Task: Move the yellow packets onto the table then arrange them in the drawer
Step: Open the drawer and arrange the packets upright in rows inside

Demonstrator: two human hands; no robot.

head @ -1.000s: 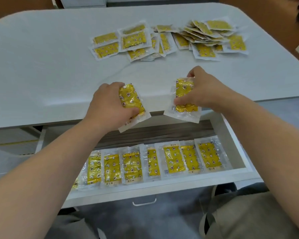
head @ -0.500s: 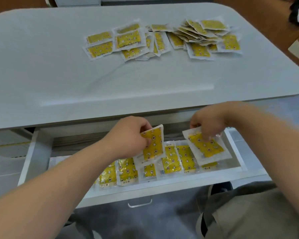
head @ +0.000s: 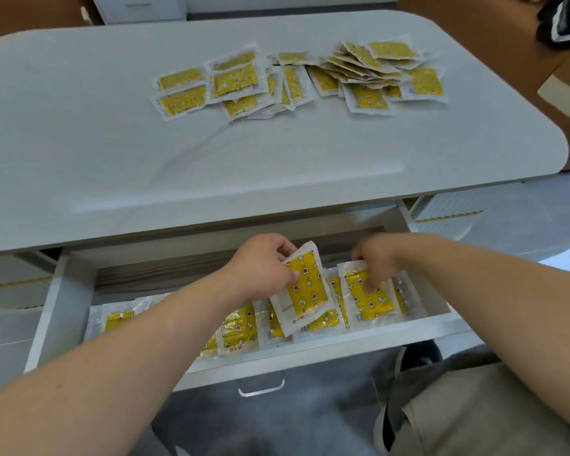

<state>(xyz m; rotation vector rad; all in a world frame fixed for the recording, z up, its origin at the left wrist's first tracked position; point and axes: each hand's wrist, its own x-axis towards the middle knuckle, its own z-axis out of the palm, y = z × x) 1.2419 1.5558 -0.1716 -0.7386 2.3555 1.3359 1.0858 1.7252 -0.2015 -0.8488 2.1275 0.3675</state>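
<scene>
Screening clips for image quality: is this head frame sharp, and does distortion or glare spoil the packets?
Head view: lens bows the table edge; print on the left packet in the left hand reads sharp; right hand on the right packet looks slightly smeared; even light, mild wrapper sheen.

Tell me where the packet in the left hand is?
The packet is near the middle of the head view, held tilted by the left hand above the packets lying in the open drawer, just left of the right hand.
</scene>
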